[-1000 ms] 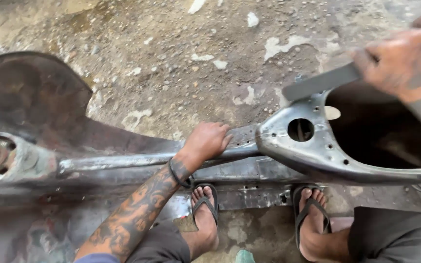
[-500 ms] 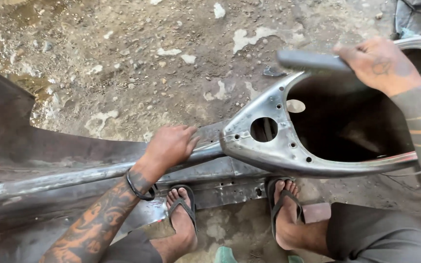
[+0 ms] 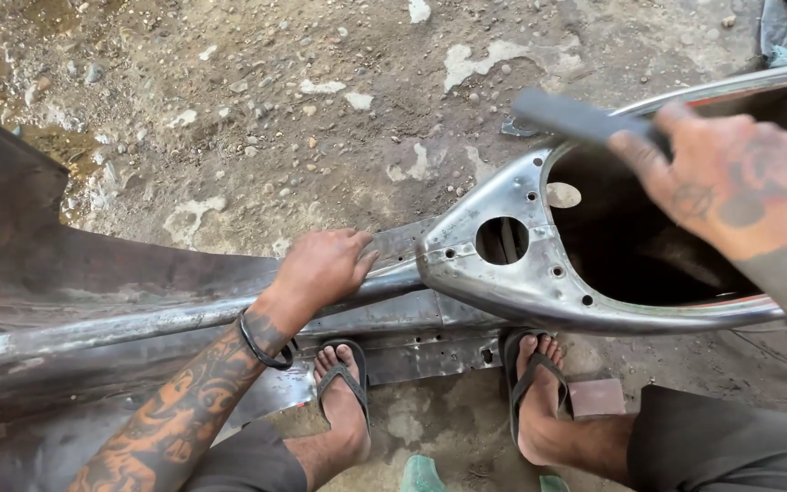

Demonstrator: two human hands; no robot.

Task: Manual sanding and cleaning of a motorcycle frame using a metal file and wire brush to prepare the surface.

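Since half a second ago the right hand [image 3: 726, 187] has dropped lower and nearer, so the dark bar-shaped tool [image 3: 576, 116] it grips now angles down over the rim of the bare metal frame [image 3: 539, 273] rather than lying above it; the left hand [image 3: 321, 269] has kept its place. Its fingers are curled and pressed together over the steel tube [image 3: 138, 321], which runs out leftward from under the palm and, just past the fingertips, meets the narrow end of the frame. Beyond those fingertips lies a round hole [image 3: 503, 240] in the frame's flat plate, and further right the frame opens into a wide dark hollow. The right hand's fingers are wrapped shut around the tool's handle, thumb on top, and the blurred tool sticks out leftward from them. Below the left wrist, which wears a dark band [image 3: 261, 342], two sandalled feet [image 3: 343, 401] rest on the gritty ground [image 3: 275, 100], with a small reddish block [image 3: 597, 398] just beside the right one.
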